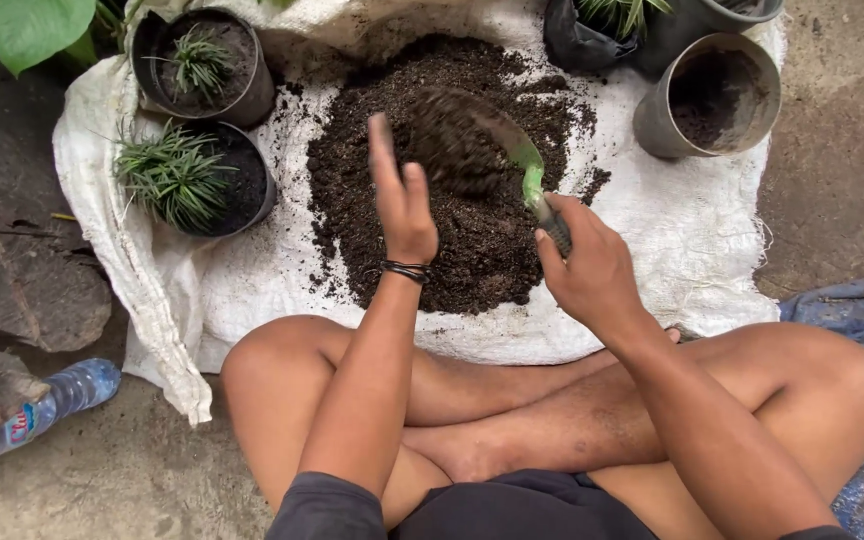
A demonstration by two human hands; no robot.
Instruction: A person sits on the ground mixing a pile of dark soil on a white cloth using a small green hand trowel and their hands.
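Green-handled metal trowel (512, 150), soil-loaded, clamped in right hand (592, 270); left hand (402, 200) flat, fingers apart, above dark soil heap (452, 230).

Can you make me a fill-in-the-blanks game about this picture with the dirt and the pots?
1. The right hand holds a ____ trowel loaded with soil.
2. The soil pile lies on a ____ sack.
3. The left hand wears a black ____ at the wrist.
4. A plastic ____ lies on the ground at the lower left.

Missing words: green; white; band; bottle
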